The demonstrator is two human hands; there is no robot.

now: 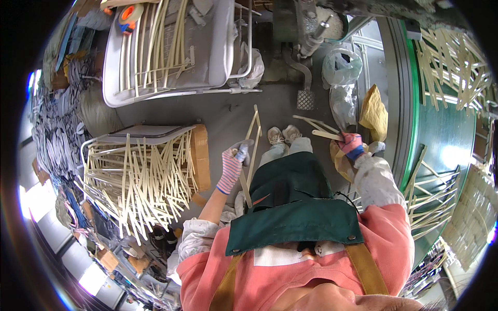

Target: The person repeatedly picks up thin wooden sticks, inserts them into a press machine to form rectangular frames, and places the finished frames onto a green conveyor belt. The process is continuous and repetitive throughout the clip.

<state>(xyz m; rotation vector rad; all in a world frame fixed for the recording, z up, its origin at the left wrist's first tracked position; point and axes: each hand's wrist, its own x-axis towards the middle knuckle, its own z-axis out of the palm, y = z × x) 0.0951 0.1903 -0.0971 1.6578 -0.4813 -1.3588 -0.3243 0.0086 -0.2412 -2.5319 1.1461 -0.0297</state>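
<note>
My left hand [233,161], in a pink striped glove with grey fingers, is closed around a few long pale strips [254,124]. They stand almost upright, above and below the fist, beside my dark green apron [290,192]. Farther right my right hand [352,145], in a red and blue glove, grips other pale strips [317,125] that point left toward my shoes. The two hands are apart, one at each side of my legs. What the strips are made of I cannot tell.
At left a rack [140,136] bears a heap of pale strips next to a cardboard sheet [200,155]. A white tray table [220,62] ahead holds more strips and a tape roll [130,14]. A foot pedal [305,99] and plastic bags [342,67] stand ahead; a green table [441,140] is right.
</note>
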